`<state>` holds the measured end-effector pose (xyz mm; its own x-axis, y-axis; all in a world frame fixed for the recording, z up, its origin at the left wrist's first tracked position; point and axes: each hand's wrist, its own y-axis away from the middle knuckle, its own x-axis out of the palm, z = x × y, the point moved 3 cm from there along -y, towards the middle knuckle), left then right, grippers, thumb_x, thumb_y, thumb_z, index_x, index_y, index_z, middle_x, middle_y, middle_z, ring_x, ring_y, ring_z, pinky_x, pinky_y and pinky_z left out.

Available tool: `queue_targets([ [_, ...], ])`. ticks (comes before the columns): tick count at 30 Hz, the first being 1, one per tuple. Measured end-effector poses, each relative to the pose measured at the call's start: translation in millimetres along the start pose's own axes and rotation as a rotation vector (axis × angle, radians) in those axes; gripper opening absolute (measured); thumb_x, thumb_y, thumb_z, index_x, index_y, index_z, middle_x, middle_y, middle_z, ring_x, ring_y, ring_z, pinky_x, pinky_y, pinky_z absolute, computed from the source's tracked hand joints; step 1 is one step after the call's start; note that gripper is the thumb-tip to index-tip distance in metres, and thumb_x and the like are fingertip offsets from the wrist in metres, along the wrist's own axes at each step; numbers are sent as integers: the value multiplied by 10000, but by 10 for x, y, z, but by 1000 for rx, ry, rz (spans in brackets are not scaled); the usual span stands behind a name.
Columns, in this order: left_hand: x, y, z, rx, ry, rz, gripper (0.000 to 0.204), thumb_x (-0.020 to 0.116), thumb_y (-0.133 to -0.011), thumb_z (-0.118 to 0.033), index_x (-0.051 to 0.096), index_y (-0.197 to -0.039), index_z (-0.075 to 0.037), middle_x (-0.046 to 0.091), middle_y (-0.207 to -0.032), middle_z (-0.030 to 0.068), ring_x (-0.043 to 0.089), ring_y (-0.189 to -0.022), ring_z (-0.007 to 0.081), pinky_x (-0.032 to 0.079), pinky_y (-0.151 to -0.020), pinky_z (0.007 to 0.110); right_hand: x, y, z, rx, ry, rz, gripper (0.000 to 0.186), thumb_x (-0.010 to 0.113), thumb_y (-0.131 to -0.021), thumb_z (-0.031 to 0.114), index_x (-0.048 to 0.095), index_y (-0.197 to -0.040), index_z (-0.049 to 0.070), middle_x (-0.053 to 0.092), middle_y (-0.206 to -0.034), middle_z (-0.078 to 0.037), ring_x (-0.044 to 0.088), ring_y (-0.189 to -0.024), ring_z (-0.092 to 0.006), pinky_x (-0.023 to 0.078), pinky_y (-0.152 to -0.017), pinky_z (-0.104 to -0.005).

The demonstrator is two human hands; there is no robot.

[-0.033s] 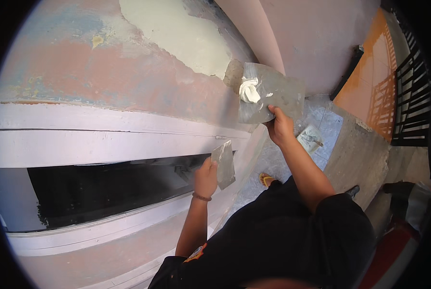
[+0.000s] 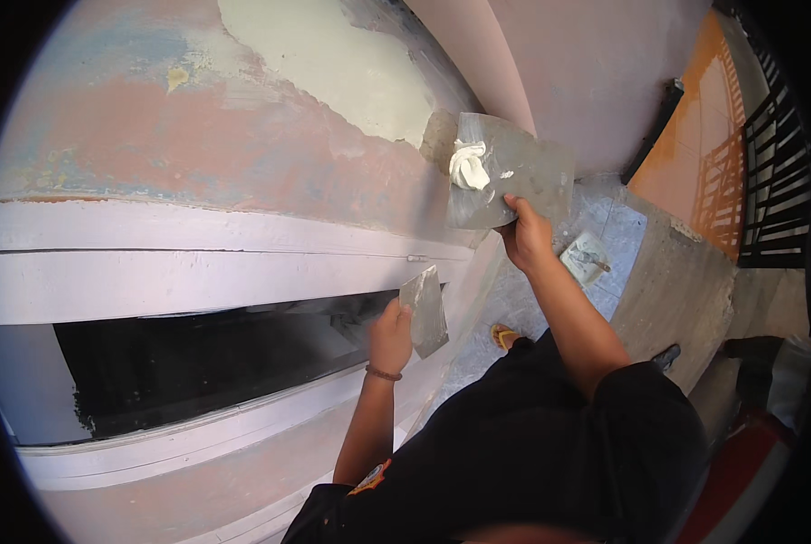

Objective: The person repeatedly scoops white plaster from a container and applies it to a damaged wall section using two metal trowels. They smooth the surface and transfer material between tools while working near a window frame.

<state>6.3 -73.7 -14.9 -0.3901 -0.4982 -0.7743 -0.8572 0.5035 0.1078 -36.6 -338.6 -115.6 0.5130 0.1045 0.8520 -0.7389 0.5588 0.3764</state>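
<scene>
My left hand is closed around a small metal putty scraper, its flat blade pointing up in front of the window. My right hand grips a larger flat metal plate, thumb on top and fingers underneath, mostly out of sight. A thick dollop of white putty sits on the plate's left part. Beyond the tools stands a wall of worn pink and blue paint, with a broad cream patch spread across its upper part. The two tools are apart.
A white-framed window with dark glass is on the left. On the tiled floor lies a pale tray with a tool in it. A pink column rises beside the wall; a black railing stands at right.
The view has shifted very slightly, and my left hand with the scraper appears a touch farther right. Both hands keep their hold.
</scene>
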Motion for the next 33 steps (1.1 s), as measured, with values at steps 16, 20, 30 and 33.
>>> queue_targets([
  [16, 62, -35, 1023, -51, 61, 158, 238, 519, -1008, -198, 618, -1083, 4, 616, -722, 154, 603, -645, 213, 460, -621, 359, 1836, -234, -561, -999, 1266, -100, 650, 581, -789, -3, 413, -1411, -85, 659, -1054, -309, 690, -892, -411, 565, -692, -434],
  [20, 77, -47, 1105, -194, 104, 176, 248, 517, -1011, -196, 618, -1094, 15, 624, -766, 117, 579, -689, 174, 463, -654, 342, 2371, 329, -697, -1453, 1307, -61, 703, 595, -747, -25, 403, -1420, -89, 573, -1271, -345, 709, -862, -390, 579, -654, -387],
  [30, 31, -197, 882, -21, 227, 151, 224, 517, -1008, -182, 622, -1067, 7, 596, -755, 94, 542, -680, 138, 447, -638, 314, 1157, -131, -339, -579, 871, -221, 195, 508, -933, 129, 603, -903, -38, 619, -700, -141, 599, -631, -204, 481, -626, -377],
  [33, 51, -162, 885, -47, 197, 174, 214, 520, -1005, -175, 628, -1063, 1, 584, -725, 97, 540, -663, 133, 443, -626, 315, 1109, -405, -396, -596, 842, -199, 211, 518, -925, 124, 623, -1014, -36, 637, -735, -171, 624, -655, -250, 493, -667, -397],
])
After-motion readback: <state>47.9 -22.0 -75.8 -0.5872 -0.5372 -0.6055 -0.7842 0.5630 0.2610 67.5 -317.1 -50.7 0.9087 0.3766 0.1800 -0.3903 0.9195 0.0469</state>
